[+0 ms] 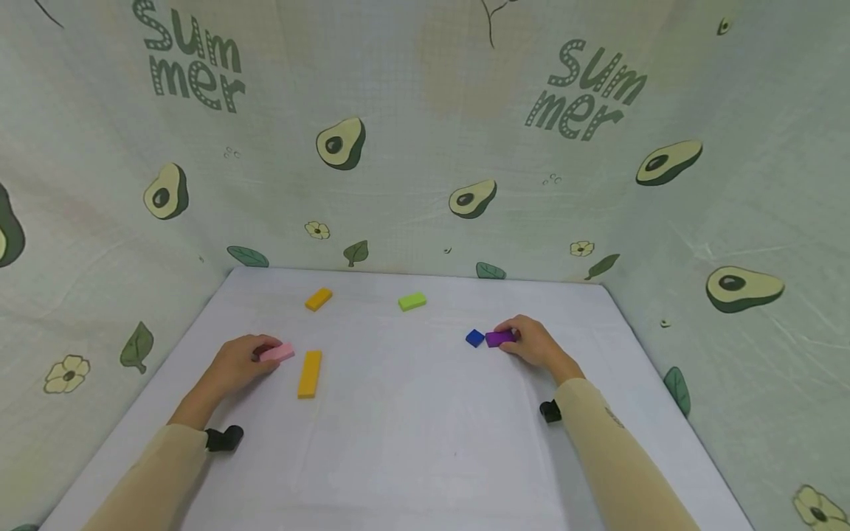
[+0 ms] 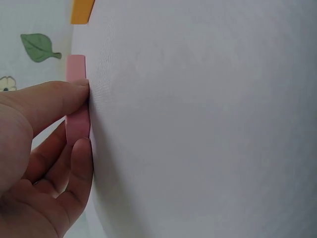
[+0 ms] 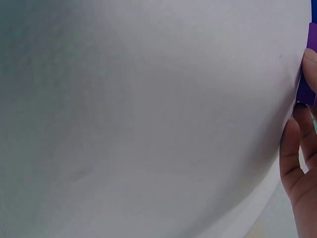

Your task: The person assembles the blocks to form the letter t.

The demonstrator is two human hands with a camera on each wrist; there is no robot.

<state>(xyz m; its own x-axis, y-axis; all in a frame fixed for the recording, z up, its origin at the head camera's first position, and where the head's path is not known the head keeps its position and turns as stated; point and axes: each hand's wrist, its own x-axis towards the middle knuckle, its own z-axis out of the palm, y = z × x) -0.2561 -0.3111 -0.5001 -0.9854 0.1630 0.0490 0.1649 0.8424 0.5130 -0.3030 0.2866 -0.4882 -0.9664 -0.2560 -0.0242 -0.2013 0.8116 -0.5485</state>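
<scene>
A pink block is pinched between the thumb and fingers of my left hand at the table's left side. The left wrist view shows the thumb lying across the pink block. At the right, my right hand grips a purple block with thumb and fingers. The purple block shows only partly in the right wrist view. A small blue block lies right beside the purple one, at its left end. To the right of the pink block, a long orange-yellow block lies flat.
Farther back on the white table lie a smaller orange block and a lime-green block. Cloth walls printed with avocados and leaves stand behind the table and along both sides.
</scene>
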